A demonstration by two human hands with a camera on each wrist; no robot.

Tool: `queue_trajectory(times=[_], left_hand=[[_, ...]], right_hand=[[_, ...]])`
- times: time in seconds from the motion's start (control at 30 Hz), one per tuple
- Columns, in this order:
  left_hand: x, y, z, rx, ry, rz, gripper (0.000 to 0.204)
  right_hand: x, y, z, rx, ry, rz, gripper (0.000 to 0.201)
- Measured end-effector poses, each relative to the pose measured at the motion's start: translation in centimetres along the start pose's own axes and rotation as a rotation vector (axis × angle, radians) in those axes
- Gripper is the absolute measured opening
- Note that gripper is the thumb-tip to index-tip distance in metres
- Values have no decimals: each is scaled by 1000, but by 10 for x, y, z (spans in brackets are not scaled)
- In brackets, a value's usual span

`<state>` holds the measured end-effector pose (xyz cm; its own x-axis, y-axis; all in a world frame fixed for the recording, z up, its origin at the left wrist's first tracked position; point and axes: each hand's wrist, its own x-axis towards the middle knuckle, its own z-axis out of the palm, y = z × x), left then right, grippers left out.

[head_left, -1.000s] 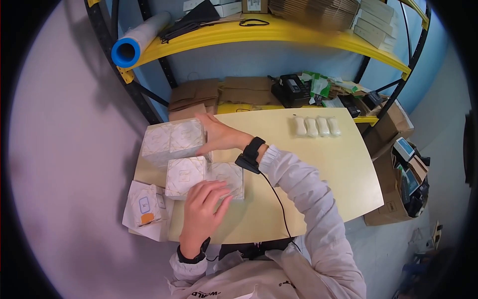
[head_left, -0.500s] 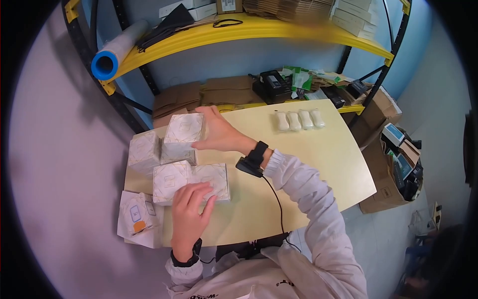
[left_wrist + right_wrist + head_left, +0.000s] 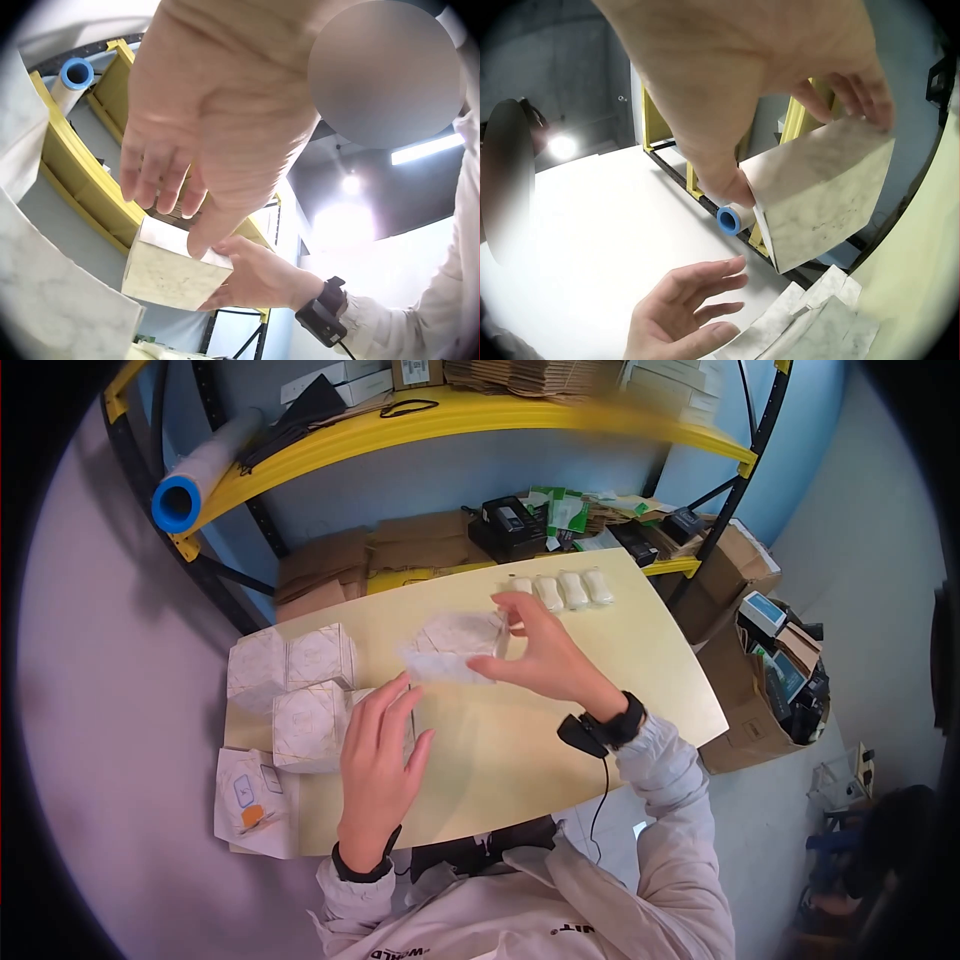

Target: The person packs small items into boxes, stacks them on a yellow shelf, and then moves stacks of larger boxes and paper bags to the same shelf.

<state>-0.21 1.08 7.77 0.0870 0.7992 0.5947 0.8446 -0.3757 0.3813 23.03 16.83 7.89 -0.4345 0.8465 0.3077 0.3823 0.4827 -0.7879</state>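
Far left: on the yellow shelf, we see a pale roll with a blue ring end (image 3: pixel 177 503).
Near-left desk edge: a white packet with a blue outline and an orange patch (image 3: pixel 252 800) lies beside the boxes.
Left part of desk: we see white cube-shaped boxes with thin gold lines (image 3: pixel 307 726) grouped together, two at the back and two nearer us, one of these partly hidden by our left hand.
Left hand (image 3: pixel 380 765): its fingers are slightly bent and a little apart, holding nothing, close to the lifted box; the right wrist view shows a gap between them.
Lifted box: a white marble-patterned box (image 3: pixel 457 642), tilted, is above the middle of the pale yellow desk (image 3: pixel 480 770); it looks blurred from the head, so its top pattern is probably gold-lined too.
Right hand (image 3: pixel 560 660): its fingers and thumb are clamped on opposite sides of that box.
Back of desk: four white bundles in clear wrap (image 3: pixel 573 590) sit in a row beyond our right hand.
Far right: an open brown carton (image 3: pixel 745 735) holds mixed small boxes, beside the desk.
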Motion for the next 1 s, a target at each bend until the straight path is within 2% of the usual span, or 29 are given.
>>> queue_trajectory(times=[0.07,0.17,0.33,0.57,0.67,0.73,0.77,0.83,1.0], left_hand=[[6,6,6,-10,-53,13,63],[13,16,19,-53,-129,40,69],[11,23,41,-77,-176,73,66],[7,28,52,-136,-232,70,57],[6,26,56,-117,-240,89,58],[5,24,58,-119,-247,86,58],[4,24,59,-121,-253,83,58],[3,23,62,-116,-263,82,58],[2,21,68,-99,-278,80,58]], right_hand=[[-19,6,-9,7,-8,31,96],[-44,14,-17,45,-46,81,93],[-73,17,-29,144,-145,194,86],[-90,35,-30,187,-179,270,79],[-98,42,-25,225,-184,244,74],[-101,42,-22,33,-100,-60,69],[-102,38,-22,33,-100,-58,69],[-103,28,-24,-21,-68,-199,62],[-108,29,-18,-49,-136,-136,54]])
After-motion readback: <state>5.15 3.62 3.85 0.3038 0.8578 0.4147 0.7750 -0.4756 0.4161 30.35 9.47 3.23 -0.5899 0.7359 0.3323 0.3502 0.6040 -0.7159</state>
